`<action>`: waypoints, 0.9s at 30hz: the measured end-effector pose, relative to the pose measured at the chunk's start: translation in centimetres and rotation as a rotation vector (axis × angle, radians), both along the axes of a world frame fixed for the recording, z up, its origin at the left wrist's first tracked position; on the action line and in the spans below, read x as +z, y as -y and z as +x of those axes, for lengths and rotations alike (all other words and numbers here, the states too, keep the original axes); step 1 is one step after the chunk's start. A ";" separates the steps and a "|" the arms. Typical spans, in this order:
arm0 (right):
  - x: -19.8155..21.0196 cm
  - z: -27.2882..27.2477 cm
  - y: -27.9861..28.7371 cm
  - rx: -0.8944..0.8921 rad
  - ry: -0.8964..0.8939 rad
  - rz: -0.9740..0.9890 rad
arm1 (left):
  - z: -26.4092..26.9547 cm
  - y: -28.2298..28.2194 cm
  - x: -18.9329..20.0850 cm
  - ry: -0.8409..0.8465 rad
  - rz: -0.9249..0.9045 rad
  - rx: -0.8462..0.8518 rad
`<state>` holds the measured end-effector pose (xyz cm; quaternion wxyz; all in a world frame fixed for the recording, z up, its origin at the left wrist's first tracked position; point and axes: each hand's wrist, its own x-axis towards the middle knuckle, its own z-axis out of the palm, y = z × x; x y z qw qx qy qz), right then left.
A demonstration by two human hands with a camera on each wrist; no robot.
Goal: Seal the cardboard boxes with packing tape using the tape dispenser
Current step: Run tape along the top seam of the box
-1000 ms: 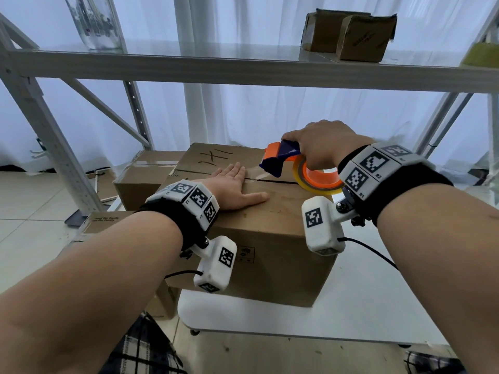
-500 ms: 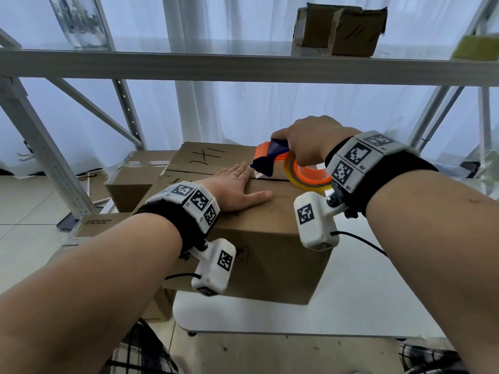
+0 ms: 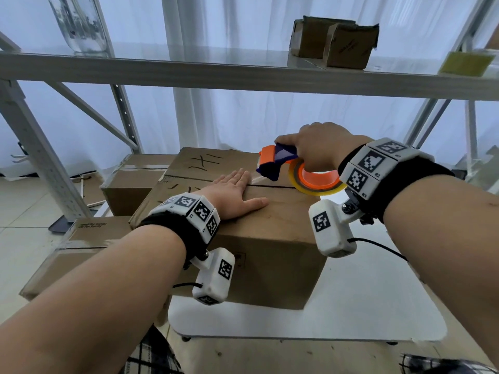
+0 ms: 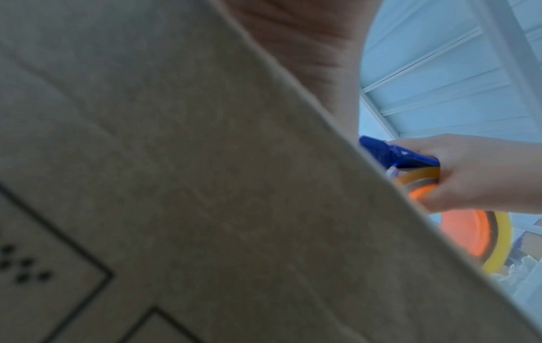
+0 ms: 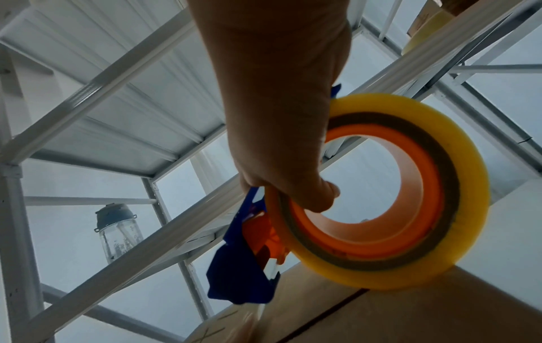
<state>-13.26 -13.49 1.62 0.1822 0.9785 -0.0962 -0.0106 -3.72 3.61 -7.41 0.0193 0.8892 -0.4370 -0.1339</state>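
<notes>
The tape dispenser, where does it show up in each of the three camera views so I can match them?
Head view: the tape dispenser is right of centre, gripped by the right hand over the cardboard box.
Left wrist view: at the right edge, partly hidden behind the box's side.
Right wrist view: centre to lower right, filling much of the frame.
Shared landmark: the orange core inside the yellowish tape roll, just above the box.

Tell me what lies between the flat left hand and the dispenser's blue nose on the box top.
In the head view, only a short bare stretch of the box top and its flap seam separates the left hand from the tape dispenser.
</notes>
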 end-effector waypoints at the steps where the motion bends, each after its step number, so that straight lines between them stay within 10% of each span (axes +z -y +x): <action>1: 0.1 -0.5 0.6 -0.019 0.002 -0.002 | 0.0 0.0 0.0 -0.001 0.005 0.001; 27: -1.5 -2.4 2.5 -0.040 0.096 -0.039 | -3.7 3.8 0.4 -0.006 0.018 -0.062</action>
